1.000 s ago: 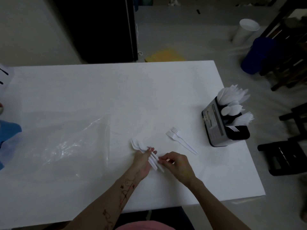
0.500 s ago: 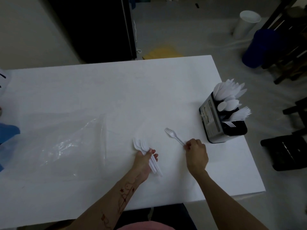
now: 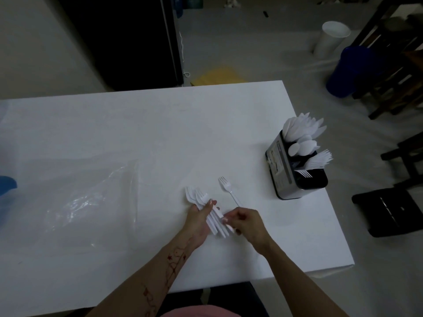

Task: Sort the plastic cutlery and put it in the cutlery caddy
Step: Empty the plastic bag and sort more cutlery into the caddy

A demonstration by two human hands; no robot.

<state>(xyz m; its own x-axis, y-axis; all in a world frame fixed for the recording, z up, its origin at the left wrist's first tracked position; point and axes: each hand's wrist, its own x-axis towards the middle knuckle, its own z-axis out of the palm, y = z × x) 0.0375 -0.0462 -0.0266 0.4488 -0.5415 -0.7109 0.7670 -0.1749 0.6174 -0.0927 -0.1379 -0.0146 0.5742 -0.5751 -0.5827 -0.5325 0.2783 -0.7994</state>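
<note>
White tabletop carries a black-and-silver cutlery caddy beyond the right hand, whose fingers pinch handles of light, slippery white plastic forks gripped in the left hand, one fork lying loose just beyond.

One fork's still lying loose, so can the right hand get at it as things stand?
Probably yes: the fork lies alone on the table just beyond the right hand, nothing between them.

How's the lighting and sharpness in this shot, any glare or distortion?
Head view: dim, flat light; faint glare on the clear plastic bag; white forks in the left hand blend into the white table; wide-angle bending at the edges; slightly soft.
</note>
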